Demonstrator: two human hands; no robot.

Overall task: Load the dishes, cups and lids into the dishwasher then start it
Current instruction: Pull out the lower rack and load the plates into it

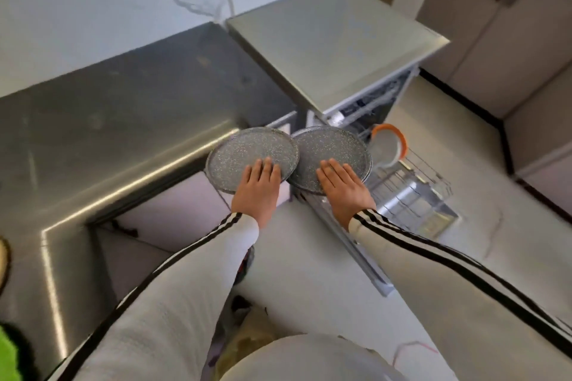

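1. Both plates are in the air at centre frame. The lower rack [411,192] is pulled out to the right of the hands and below them, so the right hand [343,189] is the nearer one.
2. The plates are held nearly flat, faces up. My read is that each has to be tipped on edge to drop between the rack's wires.
3. The left hand [258,185] lies on the near rim of the left speckled plate [252,155]. Its fingers are straight on top and the thumb is hidden, presumably pinching from beneath.
4. The right hand takes the same hold on the right speckled plate [332,151], with flat fingers and no thumb in sight.
5. The two rims meet at mid-frame, the left one seeming to overlap the right.
6. An orange-rimmed white bowl [388,145] already stands at the rack's far end, just right of the right plate.
7. The left plate overhangs the edge of the steel counter [123,108], and the dishwasher [334,40] stands open behind.
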